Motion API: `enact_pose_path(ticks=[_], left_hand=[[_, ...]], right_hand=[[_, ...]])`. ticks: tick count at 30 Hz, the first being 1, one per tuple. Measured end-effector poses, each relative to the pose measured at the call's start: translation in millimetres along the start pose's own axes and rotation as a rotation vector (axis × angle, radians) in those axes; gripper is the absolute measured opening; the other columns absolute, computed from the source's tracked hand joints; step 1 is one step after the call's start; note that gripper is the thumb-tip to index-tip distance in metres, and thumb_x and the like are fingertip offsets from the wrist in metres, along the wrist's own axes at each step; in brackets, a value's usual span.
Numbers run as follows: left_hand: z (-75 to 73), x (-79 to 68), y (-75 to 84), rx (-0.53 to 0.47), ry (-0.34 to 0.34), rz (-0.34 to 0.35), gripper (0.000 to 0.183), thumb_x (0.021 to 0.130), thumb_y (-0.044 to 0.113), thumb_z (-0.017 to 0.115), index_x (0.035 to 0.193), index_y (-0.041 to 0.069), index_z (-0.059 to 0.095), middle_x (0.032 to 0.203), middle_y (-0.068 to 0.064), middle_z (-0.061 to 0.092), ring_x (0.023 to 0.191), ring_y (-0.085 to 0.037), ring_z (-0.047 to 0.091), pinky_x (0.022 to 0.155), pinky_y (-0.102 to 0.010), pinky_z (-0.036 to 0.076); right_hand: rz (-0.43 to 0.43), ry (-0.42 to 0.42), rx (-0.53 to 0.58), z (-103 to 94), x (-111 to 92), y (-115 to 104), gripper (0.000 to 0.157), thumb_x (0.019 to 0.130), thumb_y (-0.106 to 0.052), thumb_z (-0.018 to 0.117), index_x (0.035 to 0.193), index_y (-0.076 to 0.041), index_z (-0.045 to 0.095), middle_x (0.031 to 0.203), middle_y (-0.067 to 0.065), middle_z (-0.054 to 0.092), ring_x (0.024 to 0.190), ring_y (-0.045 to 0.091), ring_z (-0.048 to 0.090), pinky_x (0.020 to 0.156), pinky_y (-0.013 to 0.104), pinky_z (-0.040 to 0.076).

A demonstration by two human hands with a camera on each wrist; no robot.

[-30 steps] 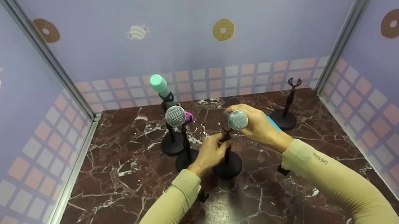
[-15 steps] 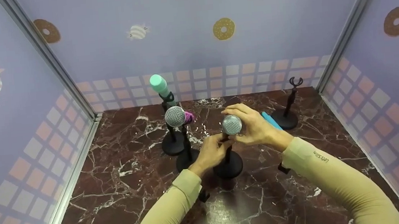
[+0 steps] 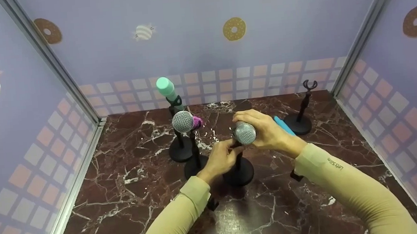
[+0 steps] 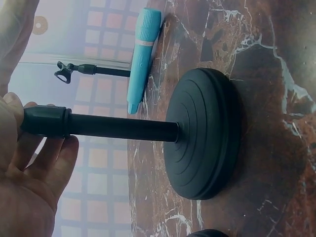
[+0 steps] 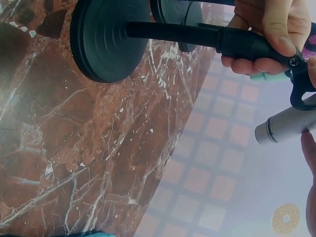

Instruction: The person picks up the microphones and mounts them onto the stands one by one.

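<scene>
In the head view my left hand (image 3: 219, 157) grips the upper collar of a black microphone stand (image 3: 238, 174). The left wrist view shows fingers and thumb around that collar (image 4: 45, 121), above the round base. My right hand (image 3: 266, 129) holds a microphone with a silver mesh head (image 3: 245, 133) at the top of this stand. Its silver-grey body (image 5: 289, 126) lies at the stand's curved clip (image 5: 299, 91) in the right wrist view. Whether it sits fully inside the clip I cannot tell, because the frame edge cuts it off.
Left of my hands, a purple microphone with a mesh head (image 3: 183, 122) and a mint-green microphone (image 3: 165, 86) rest on black stands. At right stand an unloaded stand (image 3: 299, 124) and a light-blue microphone (image 3: 284, 126) lying beside it. Patterned walls enclose the marbled table (image 3: 126, 207).
My right hand has brought the silver-headed microphone slightly left and down to the top of the stand. The left hand has kept its grip on the collar.
</scene>
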State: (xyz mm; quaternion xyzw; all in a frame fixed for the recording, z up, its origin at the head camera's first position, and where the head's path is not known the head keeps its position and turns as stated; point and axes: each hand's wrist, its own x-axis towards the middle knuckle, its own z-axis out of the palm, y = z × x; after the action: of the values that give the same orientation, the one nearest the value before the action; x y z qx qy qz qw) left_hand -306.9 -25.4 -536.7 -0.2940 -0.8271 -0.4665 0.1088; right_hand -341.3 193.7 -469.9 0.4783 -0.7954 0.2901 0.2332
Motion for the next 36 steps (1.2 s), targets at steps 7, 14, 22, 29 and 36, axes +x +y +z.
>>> enact_pose_path(ticks=[7, 14, 22, 29, 36], left_hand=[[-0.6, 0.3, 2.2, 0.019, 0.017, 0.009, 0.011, 0.102, 0.014, 0.079, 0.102, 0.004, 0.085, 0.092, -0.011, 0.086, 0.083, -0.025, 0.083, 0.078, -0.042, 0.068], [-1.1, 0.4, 3.0, 0.033, 0.009, -0.019, 0.009, 0.099, 0.009, 0.077, 0.099, 0.004, 0.084, 0.092, -0.011, 0.086, 0.085, -0.026, 0.083, 0.079, -0.043, 0.068], [-0.8, 1.5, 3.4, 0.024, -0.006, -0.047, 0.009, 0.098, 0.004, 0.074, 0.1, 0.002, 0.083, 0.098, -0.014, 0.087, 0.094, -0.029, 0.086, 0.084, -0.044, 0.07], [-1.3, 1.7, 4.3, 0.019, -0.013, -0.06, 0.014, 0.103, 0.016, 0.077, 0.099, 0.003, 0.083, 0.098, -0.011, 0.087, 0.095, -0.028, 0.085, 0.087, -0.044, 0.068], [-0.9, 1.8, 4.8, 0.031, 0.009, -0.05, 0.014, 0.103, 0.016, 0.078, 0.097, 0.005, 0.083, 0.093, -0.01, 0.086, 0.09, -0.027, 0.083, 0.084, -0.046, 0.066]], right_hand=[[-0.052, -0.01, -0.019, -2.1, 1.3, 0.4, 0.081, 0.066, -0.02, 0.108, 0.137, -0.002, 0.071, 0.14, 0.017, 0.077, 0.132, 0.04, 0.072, 0.122, 0.054, 0.056], [-0.074, -0.018, -0.031, -2.5, 2.8, -1.4, 0.076, 0.068, -0.017, 0.106, 0.135, -0.005, 0.073, 0.139, 0.015, 0.077, 0.13, 0.039, 0.072, 0.119, 0.055, 0.058], [-0.082, -0.032, -0.061, 0.6, -0.1, -2.8, 0.068, 0.068, -0.002, 0.1, 0.132, -0.002, 0.073, 0.132, 0.016, 0.08, 0.124, 0.037, 0.076, 0.115, 0.055, 0.061], [-0.046, 0.002, -0.028, 4.1, -2.6, -4.8, 0.056, 0.073, 0.012, 0.084, 0.127, -0.002, 0.076, 0.125, 0.017, 0.082, 0.118, 0.037, 0.079, 0.108, 0.052, 0.065], [-0.035, -0.002, 0.013, 5.5, -0.8, -4.0, 0.058, 0.073, 0.013, 0.084, 0.128, 0.0, 0.075, 0.124, 0.017, 0.082, 0.118, 0.037, 0.078, 0.11, 0.053, 0.064]])
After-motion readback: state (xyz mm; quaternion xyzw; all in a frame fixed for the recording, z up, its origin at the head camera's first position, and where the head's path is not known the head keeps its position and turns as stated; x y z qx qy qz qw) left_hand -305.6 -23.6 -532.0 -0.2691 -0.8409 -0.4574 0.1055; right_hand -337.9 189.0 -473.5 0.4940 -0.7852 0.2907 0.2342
